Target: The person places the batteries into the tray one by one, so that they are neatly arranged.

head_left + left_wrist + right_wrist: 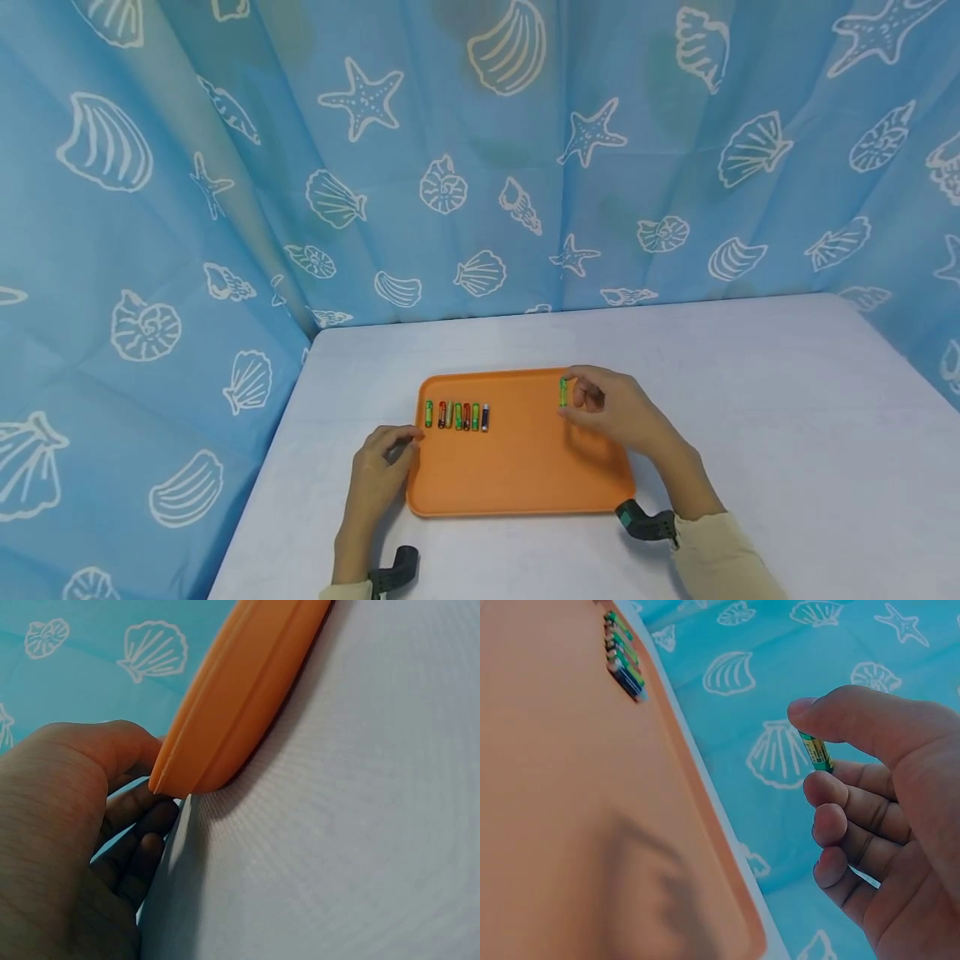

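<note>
Pinched between thumb and fingertips of my right hand (611, 404) is a green battery (563, 392), held upright over the right part of an orange tray (525, 467). The right wrist view shows the same battery (819, 754) with yellow markings, partly covered by the fingers. At the tray's left edge, my left hand (375, 471) grips the rim; up close, the tray's rim (225, 705) lies between its thumb and fingers. Several batteries stand side by side toward the tray's upper left: green, red-and-black, gold and a dark one (485, 418) at the right end. A gap separates the leftmost green battery (428, 414) from the others.
A white-covered table (750, 400) carries the tray. Behind it and at the left hangs a blue curtain (420, 233) with white shells and starfish. Dark wrist cameras are strapped to both wrists, the right one (643, 521) near the tray's lower right corner.
</note>
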`<state>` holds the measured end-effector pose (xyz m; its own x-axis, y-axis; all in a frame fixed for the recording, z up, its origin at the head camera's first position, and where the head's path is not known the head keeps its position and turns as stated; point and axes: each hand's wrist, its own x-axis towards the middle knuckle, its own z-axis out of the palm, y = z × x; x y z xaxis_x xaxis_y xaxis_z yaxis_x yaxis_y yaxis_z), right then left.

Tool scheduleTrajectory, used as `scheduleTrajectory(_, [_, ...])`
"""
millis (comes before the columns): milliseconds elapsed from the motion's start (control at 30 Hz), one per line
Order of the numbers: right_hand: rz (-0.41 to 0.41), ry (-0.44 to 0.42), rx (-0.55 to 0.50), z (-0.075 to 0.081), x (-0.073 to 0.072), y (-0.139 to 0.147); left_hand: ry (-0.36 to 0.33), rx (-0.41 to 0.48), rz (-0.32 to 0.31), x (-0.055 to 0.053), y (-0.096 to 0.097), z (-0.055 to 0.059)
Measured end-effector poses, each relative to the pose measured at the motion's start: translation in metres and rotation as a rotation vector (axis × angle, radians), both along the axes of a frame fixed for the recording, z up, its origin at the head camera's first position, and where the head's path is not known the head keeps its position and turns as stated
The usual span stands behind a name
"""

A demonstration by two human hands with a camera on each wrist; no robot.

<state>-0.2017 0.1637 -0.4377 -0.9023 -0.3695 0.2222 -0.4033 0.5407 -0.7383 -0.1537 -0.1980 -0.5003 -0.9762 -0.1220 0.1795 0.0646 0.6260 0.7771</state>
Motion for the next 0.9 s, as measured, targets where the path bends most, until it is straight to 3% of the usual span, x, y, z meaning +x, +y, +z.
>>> scheduleTrajectory(233, [0.047,0.009,-0.024,-0.005,-0.001,-0.021,-0.025,-0.001,0.011,-0.002,-0.001,0.000])
scheduleTrajectory(600, [0.078,-0.037,-0.011,-0.007,-0.005,-0.066,0.010,0.014,-0.004,-0.002,-0.001,-0.001])
scheduleTrajectory(900, [0.075,-0.072,0.050,-0.024,-0.010,-0.081,-0.022,-0.022,0.016,-0.002,0.000,-0.001])
